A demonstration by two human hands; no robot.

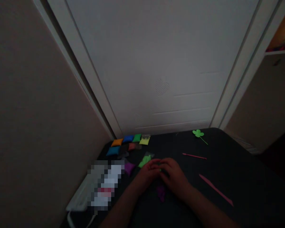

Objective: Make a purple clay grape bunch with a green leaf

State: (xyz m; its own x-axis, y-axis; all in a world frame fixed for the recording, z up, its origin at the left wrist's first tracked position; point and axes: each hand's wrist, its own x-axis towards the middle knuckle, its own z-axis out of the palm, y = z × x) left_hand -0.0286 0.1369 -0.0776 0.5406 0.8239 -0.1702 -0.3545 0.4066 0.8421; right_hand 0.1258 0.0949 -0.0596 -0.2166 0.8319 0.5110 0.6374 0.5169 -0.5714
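Note:
My left hand and my right hand meet fingertip to fingertip over the dark table. Between the thumbs and fingers shows a tiny piece of green clay, pinched by both; most of it is hidden. Just below the hands lies a lumpy purple clay shape. Behind my left hand is an opened clear packet of light green clay. To the left of that hand rests a purple clay packet.
Several coloured clay packets lie at the back left. A pixelated pale object occupies the left edge, with a white cord. On the right are a pink thin tool, a pink clay knife and a green clover shape. A white door stands behind.

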